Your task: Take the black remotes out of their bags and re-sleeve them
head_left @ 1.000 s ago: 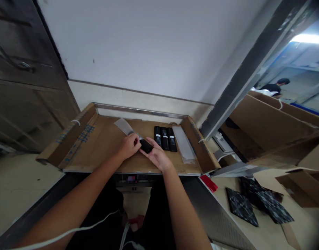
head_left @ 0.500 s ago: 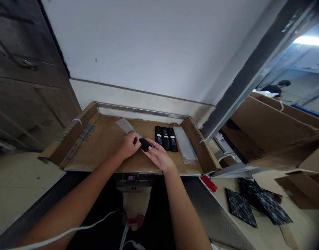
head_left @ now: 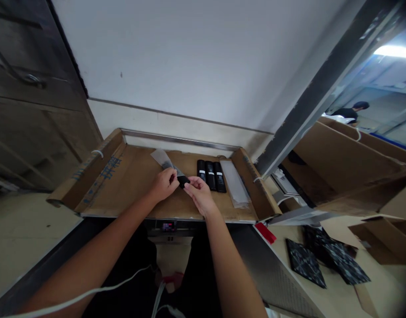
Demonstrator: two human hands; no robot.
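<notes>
Left fingers [head_left: 171, 175], black device [head_left: 182, 180] between, right fingers [head_left: 195, 183]

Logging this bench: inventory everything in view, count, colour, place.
Cardboard tray: 1, brown, centre
Held handset: 1, black, over tray's middle, seemingly partly sleeved
Held sleeve: 1, translucent, up-left of held handset
Other handsets: 3, black, row right of held one
Sleeve stack: count unclear, translucent, tray's right
Display: 1, dark, below tray
Red item: 1, red, near tray's right front corner
Large box: 1, brown, right
Small box: 1, brown, lower right
Patterned items: at least 2, dark, lower right
Cable: at least 1, white, bottom
Door: 1, grey-brown, left
Wall: 1, white, ahead
Co-worker: 1, dark clothing, far right
Left hand: 1, bare, on held sleeve
Right hand: 1, bare, on held handset
</notes>
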